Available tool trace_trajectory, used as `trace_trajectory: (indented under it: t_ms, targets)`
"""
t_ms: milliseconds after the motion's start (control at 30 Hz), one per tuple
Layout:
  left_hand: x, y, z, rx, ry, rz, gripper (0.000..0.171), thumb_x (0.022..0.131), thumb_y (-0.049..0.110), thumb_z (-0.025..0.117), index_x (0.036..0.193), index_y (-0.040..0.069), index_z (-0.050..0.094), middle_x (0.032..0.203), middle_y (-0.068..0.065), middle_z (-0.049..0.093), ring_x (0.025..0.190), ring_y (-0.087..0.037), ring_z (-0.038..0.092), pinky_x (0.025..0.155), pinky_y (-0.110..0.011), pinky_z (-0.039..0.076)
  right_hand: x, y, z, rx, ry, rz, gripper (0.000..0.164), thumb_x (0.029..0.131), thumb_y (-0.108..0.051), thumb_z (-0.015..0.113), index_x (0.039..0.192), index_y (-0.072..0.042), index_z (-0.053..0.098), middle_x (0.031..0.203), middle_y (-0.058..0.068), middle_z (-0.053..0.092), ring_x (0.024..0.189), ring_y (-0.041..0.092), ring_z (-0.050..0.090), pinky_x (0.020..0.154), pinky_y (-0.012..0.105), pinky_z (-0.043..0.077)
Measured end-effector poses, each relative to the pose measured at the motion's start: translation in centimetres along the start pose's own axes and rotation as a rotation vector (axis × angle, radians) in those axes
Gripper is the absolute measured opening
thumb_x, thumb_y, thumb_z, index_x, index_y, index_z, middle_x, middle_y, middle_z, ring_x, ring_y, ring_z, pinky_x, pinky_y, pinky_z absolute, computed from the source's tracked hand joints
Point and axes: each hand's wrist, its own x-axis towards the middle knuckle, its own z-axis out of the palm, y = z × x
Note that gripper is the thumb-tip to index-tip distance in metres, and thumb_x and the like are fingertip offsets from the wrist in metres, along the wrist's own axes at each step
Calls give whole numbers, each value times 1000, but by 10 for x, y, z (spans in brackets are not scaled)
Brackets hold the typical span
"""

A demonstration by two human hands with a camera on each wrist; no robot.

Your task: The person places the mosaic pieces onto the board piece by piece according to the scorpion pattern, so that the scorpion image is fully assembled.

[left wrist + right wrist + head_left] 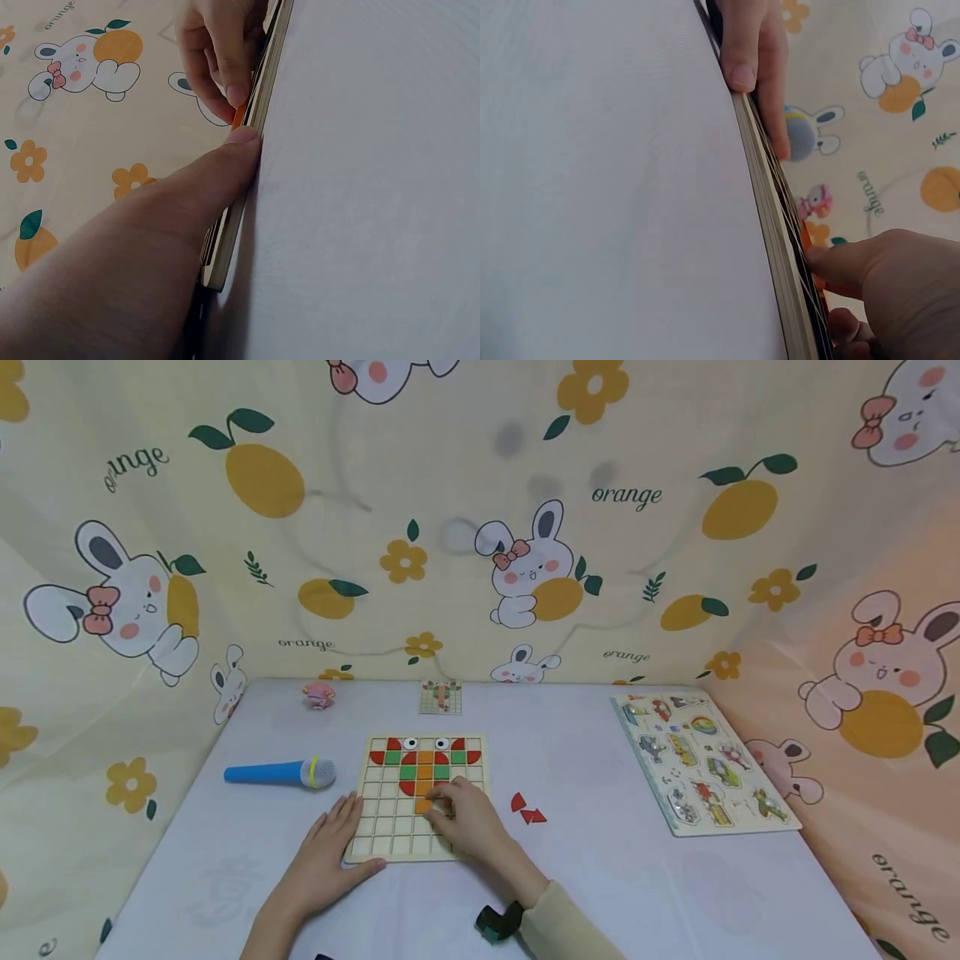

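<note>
A pale wooden grid board (pixel 378 828) lies on the table, its upper part filled with red, green and orange pieces and two round eye pieces (pixel 442 744). My left hand (pixel 318 864) rests along the board's left side, fingers stretched and thumb at the near edge; in the left wrist view the thumb (pixel 241 136) presses on that edge. My right hand (pixel 468 818) reaches over the board. Its thumb and forefinger pinch at an orange square tile (pixel 422 807) at the lower end of the orange column. Its other fingers are curled.
Loose red pieces (pixel 534 817) lie right of the board. A blue toy microphone (pixel 277 774) is on the left, a pink figurine (pixel 318 695) behind it. A small pattern card (pixel 441 697) stands at the back. A picture puzzle board (pixel 705 768) lies at right.
</note>
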Motion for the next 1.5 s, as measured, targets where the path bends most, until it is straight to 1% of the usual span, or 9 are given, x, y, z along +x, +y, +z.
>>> trace_trajectory:
  t_ms: [133,333,600,733,833,1000,1167,1300,1500]
  targets:
    - [0,1,-1,2,1,-1,116,89,76,67,167,2,23,176,-17,17,164,-41,11,131,-64,10,2,-1,1,-5,14,14,20,96,-26,80,114,-17,80,84,-8,55,72,7,46,59,19,37]
    - [1,1,-1,5,5,-1,116,89,76,67,167,2,23,176,-17,17,164,-41,11,131,-64,11,4,-4,3,-1,35,54,19,94,-27,81,111,-19,80,85,-8,58,73,7,47,61,20,39]
    - [-1,0,1,1,-1,1,116,89,76,66,167,3,22,176,-16,16,164,-40,11,131,-63,10,-1,-12,2,-106,-13,59,26,96,-27,79,120,-18,79,94,-3,63,78,9,50,67,22,47]
    - [-1,-1,2,13,8,6,116,89,77,66,167,3,23,176,-16,17,164,-40,12,131,-64,12,-2,-12,-8,-18,-30,92,31,97,-27,78,126,-17,76,92,-6,58,78,11,51,65,23,45]
    - [-1,-1,4,35,31,10,114,89,78,65,167,4,27,176,-15,20,163,-40,15,130,-65,13,-3,-8,-22,47,-16,105,33,97,-26,78,129,-15,73,91,-4,59,79,13,53,64,23,46]
    - [-2,-2,5,97,59,9,112,88,82,62,167,8,32,175,-12,25,163,-38,19,128,-70,13,-13,17,-53,57,69,121,35,97,-21,79,130,-8,72,91,0,60,73,13,51,59,23,43]
    - [-4,0,5,119,83,19,111,88,81,63,165,7,36,174,-14,30,162,-41,21,127,-72,15,-32,55,-83,51,155,156,35,94,-16,82,126,-7,74,92,1,61,76,13,50,64,25,43]
    - [-4,0,5,125,78,18,111,88,81,62,166,7,35,174,-14,28,162,-43,19,127,-72,14,-52,84,-100,65,144,182,36,91,-16,85,125,-9,75,96,2,63,85,16,52,70,27,46]
    - [-3,0,4,118,61,9,111,89,81,61,167,8,32,175,-15,25,162,-45,15,127,-72,13,-73,112,-114,20,54,193,40,88,-23,89,125,-17,75,103,-2,65,93,16,54,80,31,52]
